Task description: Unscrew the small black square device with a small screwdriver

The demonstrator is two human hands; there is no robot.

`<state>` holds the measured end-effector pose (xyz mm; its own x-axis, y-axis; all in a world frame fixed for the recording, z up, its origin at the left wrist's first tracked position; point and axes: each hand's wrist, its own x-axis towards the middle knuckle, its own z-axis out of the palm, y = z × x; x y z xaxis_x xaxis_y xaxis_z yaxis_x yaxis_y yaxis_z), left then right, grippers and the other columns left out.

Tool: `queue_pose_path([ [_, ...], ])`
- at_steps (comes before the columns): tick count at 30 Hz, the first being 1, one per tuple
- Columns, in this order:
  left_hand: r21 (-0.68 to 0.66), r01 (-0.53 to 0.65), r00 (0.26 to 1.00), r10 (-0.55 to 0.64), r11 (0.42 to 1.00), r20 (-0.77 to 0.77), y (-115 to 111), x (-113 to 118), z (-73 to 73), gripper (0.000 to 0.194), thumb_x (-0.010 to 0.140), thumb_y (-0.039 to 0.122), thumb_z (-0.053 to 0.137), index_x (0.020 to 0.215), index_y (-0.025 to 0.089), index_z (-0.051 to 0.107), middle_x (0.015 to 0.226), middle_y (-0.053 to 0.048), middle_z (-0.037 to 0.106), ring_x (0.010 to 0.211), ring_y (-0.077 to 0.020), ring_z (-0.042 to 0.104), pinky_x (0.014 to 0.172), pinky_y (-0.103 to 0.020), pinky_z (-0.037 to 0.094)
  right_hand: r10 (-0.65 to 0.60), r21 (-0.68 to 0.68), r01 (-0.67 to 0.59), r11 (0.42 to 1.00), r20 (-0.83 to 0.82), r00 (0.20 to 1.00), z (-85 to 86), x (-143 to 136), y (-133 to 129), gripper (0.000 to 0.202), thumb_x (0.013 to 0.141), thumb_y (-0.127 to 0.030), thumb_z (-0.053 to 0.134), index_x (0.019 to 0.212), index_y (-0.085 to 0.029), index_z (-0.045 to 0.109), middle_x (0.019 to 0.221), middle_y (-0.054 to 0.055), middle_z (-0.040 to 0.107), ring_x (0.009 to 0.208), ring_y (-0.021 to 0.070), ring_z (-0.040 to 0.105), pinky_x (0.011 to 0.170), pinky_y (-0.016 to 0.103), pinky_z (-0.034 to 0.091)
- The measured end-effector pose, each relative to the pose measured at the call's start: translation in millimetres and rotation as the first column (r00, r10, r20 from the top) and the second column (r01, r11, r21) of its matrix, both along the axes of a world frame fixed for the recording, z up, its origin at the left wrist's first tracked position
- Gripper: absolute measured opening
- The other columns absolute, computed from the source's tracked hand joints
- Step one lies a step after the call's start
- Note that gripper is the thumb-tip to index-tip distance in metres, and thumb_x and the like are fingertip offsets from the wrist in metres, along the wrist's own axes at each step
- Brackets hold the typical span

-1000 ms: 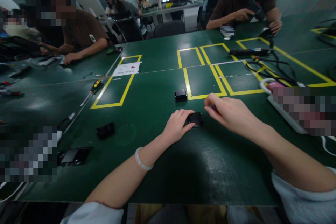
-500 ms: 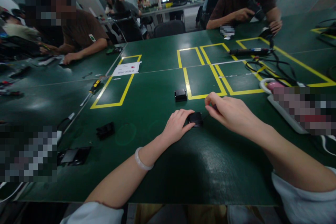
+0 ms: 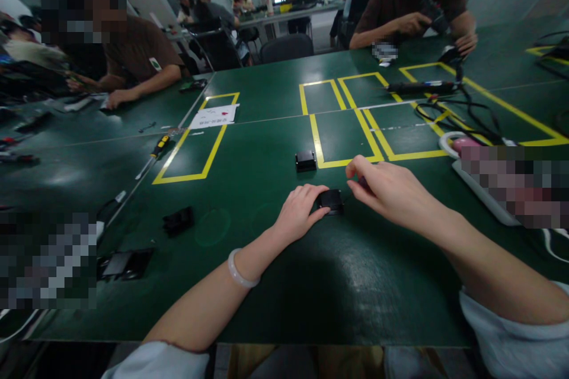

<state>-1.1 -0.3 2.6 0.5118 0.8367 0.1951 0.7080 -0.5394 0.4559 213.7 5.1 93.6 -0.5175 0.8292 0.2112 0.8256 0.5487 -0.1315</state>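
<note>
A small black block (image 3: 331,202) rests on the green table, and my left hand (image 3: 303,208) grips its left side between thumb and fingers. Just right of the block, my right hand (image 3: 383,185) is closed around a small dark tool (image 3: 363,182), whose thin tip points at the block's right side. Most of that tool is hidden by my fingers. Behind the held block stands a second black block (image 3: 306,160), touched by neither hand.
On the left lie a black part (image 3: 178,221), a flat black piece (image 3: 125,263) and a yellow-black screwdriver (image 3: 160,145). Yellow tape (image 3: 351,162) marks rectangles behind my hands. Cables (image 3: 478,115) and a dark pen-like tool (image 3: 422,87) lie at right. Two people sit across the table.
</note>
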Motion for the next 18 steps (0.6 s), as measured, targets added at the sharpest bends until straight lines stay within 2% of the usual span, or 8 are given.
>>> queue_pose_path([
  [4,-0.004,0.006,1.0,-0.006,1.0,0.0,0.2,-0.3,0.0,0.038,0.093,0.039,0.051,0.127,0.023,0.046,0.118,-0.007,0.056,0.107,-0.0244,0.051,0.092,-0.039,0.042,-0.001,-0.013,0.0,1.0,-0.029,1.0,1.4,-0.5,-1.2,0.019,0.089,-0.032,0.043,0.104,-0.019,0.048,0.075,0.002,0.064,0.066,0.0179,0.059,0.058,0.027,0.032],
  [8,0.002,0.004,1.0,-0.004,1.0,0.004,0.4,-0.3,-2.0,0.04,0.093,0.039,0.051,0.129,0.023,0.045,0.119,-0.007,0.056,0.108,-0.0245,0.051,0.093,-0.039,0.042,0.025,-0.006,-0.025,1.0,-0.036,0.999,3.0,-0.3,-1.4,0.02,0.092,-0.04,0.042,0.093,-0.021,0.049,0.069,0.001,0.062,0.062,0.0171,0.056,0.057,0.026,0.032],
  [10,0.002,0.003,1.0,-0.003,1.0,0.009,0.4,-0.2,-2.3,0.039,0.093,0.039,0.05,0.128,0.023,0.045,0.119,-0.007,0.056,0.108,-0.0242,0.051,0.093,-0.039,0.042,0.019,0.006,-0.019,1.0,-0.027,0.999,2.9,-0.2,-1.0,0.019,0.093,-0.037,0.041,0.09,-0.021,0.049,0.067,0.001,0.061,0.06,0.0166,0.055,0.056,0.026,0.031],
  [13,-0.001,0.0,1.0,0.0,1.0,0.011,0.2,-0.2,-1.4,0.038,0.093,0.039,0.05,0.127,0.023,0.046,0.118,-0.007,0.056,0.107,-0.0242,0.051,0.092,-0.039,0.042,-0.007,0.0,0.007,1.0,-0.019,1.0,1.9,-0.6,-0.7,0.015,0.092,-0.031,0.04,0.096,-0.02,0.05,0.069,0.002,0.062,0.061,0.0171,0.056,0.056,0.027,0.031],
  [18,0.0,0.007,1.0,-0.007,1.0,0.009,0.2,-0.4,-0.6,0.038,0.093,0.039,0.051,0.127,0.023,0.047,0.117,-0.007,0.056,0.107,-0.0243,0.051,0.092,-0.039,0.042,-0.023,-0.031,0.022,0.999,-0.036,0.999,2.1,-1.2,-1.7,0.021,0.088,-0.029,0.043,0.107,-0.019,0.048,0.075,0.001,0.063,0.065,0.0173,0.057,0.058,0.027,0.032],
])
